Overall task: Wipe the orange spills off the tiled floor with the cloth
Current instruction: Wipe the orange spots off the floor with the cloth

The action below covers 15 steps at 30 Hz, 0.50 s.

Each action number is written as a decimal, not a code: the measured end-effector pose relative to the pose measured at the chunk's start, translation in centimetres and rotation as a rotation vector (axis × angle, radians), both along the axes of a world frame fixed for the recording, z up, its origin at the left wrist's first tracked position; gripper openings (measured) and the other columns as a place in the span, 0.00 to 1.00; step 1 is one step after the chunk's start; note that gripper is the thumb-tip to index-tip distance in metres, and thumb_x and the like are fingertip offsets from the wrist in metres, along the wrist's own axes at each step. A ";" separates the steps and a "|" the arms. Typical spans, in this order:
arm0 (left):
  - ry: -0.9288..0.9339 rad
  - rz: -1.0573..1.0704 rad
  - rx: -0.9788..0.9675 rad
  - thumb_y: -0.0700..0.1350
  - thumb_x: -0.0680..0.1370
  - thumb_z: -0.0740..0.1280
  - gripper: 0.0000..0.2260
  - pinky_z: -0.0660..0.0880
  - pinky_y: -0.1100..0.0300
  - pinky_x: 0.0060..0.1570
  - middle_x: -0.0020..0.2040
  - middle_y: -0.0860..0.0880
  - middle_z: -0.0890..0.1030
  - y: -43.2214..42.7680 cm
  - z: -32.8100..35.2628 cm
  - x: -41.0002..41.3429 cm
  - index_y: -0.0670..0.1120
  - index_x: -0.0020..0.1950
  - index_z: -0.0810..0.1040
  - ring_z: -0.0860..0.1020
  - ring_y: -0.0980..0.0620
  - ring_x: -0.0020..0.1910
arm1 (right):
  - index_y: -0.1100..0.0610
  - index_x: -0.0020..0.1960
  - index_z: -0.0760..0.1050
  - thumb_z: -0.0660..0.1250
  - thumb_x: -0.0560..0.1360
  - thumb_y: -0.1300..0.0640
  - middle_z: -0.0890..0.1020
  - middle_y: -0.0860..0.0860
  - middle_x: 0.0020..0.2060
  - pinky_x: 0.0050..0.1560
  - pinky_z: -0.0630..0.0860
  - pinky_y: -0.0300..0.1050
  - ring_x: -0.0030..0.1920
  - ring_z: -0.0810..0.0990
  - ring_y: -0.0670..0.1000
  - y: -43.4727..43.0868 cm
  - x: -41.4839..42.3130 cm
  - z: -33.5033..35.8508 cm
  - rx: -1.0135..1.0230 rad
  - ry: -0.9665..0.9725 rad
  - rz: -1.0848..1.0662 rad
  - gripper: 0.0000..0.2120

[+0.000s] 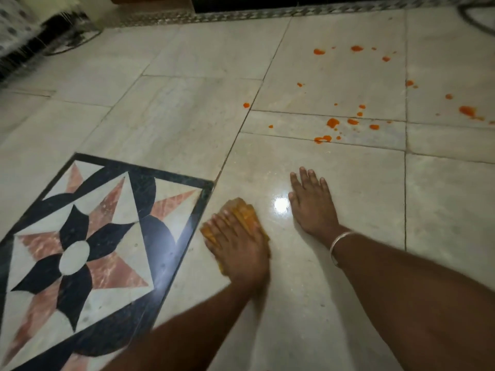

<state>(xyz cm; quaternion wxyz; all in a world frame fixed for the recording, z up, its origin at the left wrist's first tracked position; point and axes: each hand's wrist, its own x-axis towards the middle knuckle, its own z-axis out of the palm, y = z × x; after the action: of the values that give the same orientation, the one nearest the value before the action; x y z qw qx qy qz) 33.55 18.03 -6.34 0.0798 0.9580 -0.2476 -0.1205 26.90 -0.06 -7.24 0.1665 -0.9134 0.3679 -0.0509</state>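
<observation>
At far left, a dark star-pattern inlay [80, 253] set into the pale tiled floor [174, 124]. Just beside its border, left hand [238, 247] pressed flat on the orange cloth [245, 214], fingers spread over it. Next, right hand [310, 204] open, palm down on bare tile, bangle [338, 243] at wrist. Farther off, upper right, orange spills [333, 122] scattered, well apart from cloth.

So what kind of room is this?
Probably a room in a home: a pale tiled floor with a patterned star inlay and orange spills, which a cloth is there to wipe.
</observation>
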 end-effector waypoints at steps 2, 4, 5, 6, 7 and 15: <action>0.105 -0.014 0.036 0.70 0.80 0.42 0.43 0.35 0.34 0.78 0.83 0.37 0.35 -2.0 0.5 -1.7 0.42 0.82 0.31 0.35 0.34 0.82 | 0.54 0.82 0.57 0.42 0.81 0.47 0.54 0.55 0.82 0.80 0.42 0.54 0.83 0.50 0.56 0.1 0.3 0.4 0.021 -0.029 -0.043 0.31; 0.150 -0.045 0.088 0.71 0.78 0.50 0.48 0.32 0.35 0.76 0.82 0.36 0.32 -3.2 1.3 -1.8 0.41 0.82 0.31 0.33 0.34 0.81 | 0.53 0.81 0.61 0.44 0.83 0.48 0.57 0.53 0.82 0.81 0.43 0.52 0.82 0.51 0.54 -0.1 0.1 0.5 0.076 -0.092 -0.072 0.28; 0.153 -0.059 0.104 0.68 0.79 0.54 0.48 0.33 0.34 0.76 0.83 0.36 0.33 -3.4 1.8 -1.5 0.41 0.83 0.32 0.33 0.33 0.82 | 0.54 0.79 0.65 0.45 0.83 0.47 0.60 0.53 0.81 0.81 0.46 0.51 0.82 0.54 0.53 -0.4 -0.1 0.4 0.100 -0.135 -0.086 0.28; 0.152 -0.083 0.121 0.63 0.81 0.57 0.45 0.35 0.34 0.77 0.83 0.37 0.35 -2.9 2.3 -0.7 0.41 0.83 0.34 0.35 0.33 0.82 | 0.54 0.77 0.69 0.46 0.82 0.47 0.65 0.53 0.79 0.80 0.49 0.50 0.81 0.59 0.53 -0.4 -0.1 0.3 0.117 -0.180 -0.101 0.28; 0.140 -0.127 0.118 0.58 0.83 0.59 0.41 0.38 0.34 0.80 0.84 0.38 0.39 -2.6 2.6 0.0 0.42 0.84 0.37 0.38 0.34 0.83 | 0.55 0.74 0.73 0.47 0.81 0.47 0.69 0.54 0.77 0.80 0.53 0.50 0.79 0.63 0.54 -0.5 -0.4 0.4 0.112 -0.218 -0.126 0.28; 0.592 0.143 -0.666 0.47 0.79 0.69 0.04 0.83 0.47 0.48 0.44 0.44 0.85 -6.6 10.3 5.7 0.47 0.50 0.80 0.84 0.44 0.44 | 0.54 0.55 0.80 0.52 0.83 0.44 0.82 0.53 0.51 0.54 0.74 0.50 0.53 0.78 0.56 0.1 0.9 3.2 0.501 -0.508 -0.409 0.21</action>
<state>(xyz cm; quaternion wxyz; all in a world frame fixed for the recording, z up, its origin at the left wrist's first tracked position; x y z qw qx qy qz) 39.25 11.46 3.91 0.4593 0.8190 -0.1724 -0.2974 27.82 0.02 -4.02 0.4558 -0.7110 0.4901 -0.2157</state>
